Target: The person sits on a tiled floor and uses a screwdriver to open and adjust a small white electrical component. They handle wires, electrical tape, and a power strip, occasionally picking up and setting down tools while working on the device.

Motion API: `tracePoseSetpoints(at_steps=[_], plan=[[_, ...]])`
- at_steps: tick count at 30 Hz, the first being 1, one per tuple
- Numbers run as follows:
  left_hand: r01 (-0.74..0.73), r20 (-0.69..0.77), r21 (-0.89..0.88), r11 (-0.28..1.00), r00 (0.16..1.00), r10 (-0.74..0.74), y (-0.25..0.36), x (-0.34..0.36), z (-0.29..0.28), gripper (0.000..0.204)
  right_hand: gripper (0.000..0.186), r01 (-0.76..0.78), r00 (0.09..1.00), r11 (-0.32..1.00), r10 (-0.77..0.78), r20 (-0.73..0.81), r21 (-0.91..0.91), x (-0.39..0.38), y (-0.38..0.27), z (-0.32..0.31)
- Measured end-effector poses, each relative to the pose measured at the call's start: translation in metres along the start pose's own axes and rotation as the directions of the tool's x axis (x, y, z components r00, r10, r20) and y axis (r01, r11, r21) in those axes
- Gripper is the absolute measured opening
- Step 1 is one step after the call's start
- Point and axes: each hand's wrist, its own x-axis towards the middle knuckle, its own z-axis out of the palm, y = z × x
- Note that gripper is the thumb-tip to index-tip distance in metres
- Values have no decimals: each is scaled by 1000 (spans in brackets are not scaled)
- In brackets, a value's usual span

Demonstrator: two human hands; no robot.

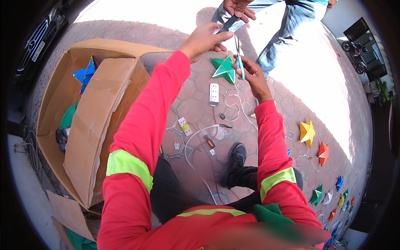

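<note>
My right hand (255, 79) holds a pair of scissors (240, 66) with light blue handles, blades pointing up and away from me. Just left of the blades, my left hand (204, 40) pinches a dark flat strip (228, 24) with some clear plastic beside it; its exact kind is hard to make out. Another person's hand (239, 7) grips the far end of the same strip. Below my hands, a green star lantern (225, 69) with gold edging lies on the paving, a white cord running from it.
A large open cardboard box (98, 121) at left contains a blue star lantern (85, 75). On the paving lie a white power strip (214, 94), a socket outlet (185, 126), a screwdriver (209, 142) and loose cords. Yellow (307, 132) and red (323, 153) star lanterns line the right.
</note>
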Motion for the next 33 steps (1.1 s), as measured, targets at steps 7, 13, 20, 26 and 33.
tracePoseSetpoints(at_steps=[7, 13, 20, 26, 33], plan=[[38, -73, 20, 999, 997, -36, -6, 3, 2, 86, 71, 7, 987, 974, 30, 156, -227, 19, -54, -38], [25, -156, -2, 1000, 988, -25, -21, -3, 7, 83, 71, 88, 956, 930, 22, 293, -357, 29, -78, -41], [107, -257, -32, 994, 960, -112, -36, -18, 12, 43, 63, 133, 943, 864, 41, 330, -486, 38, -90, -36], [128, -323, -16, 992, 938, -126, -49, -27, 12, 57, 56, 161, 925, 859, 40, 377, -486, 52, -85, -33], [111, -338, -14, 994, 935, -109, -58, -30, 12, 74, 54, 229, 929, 753, 21, 370, -617, 54, -80, -25]])
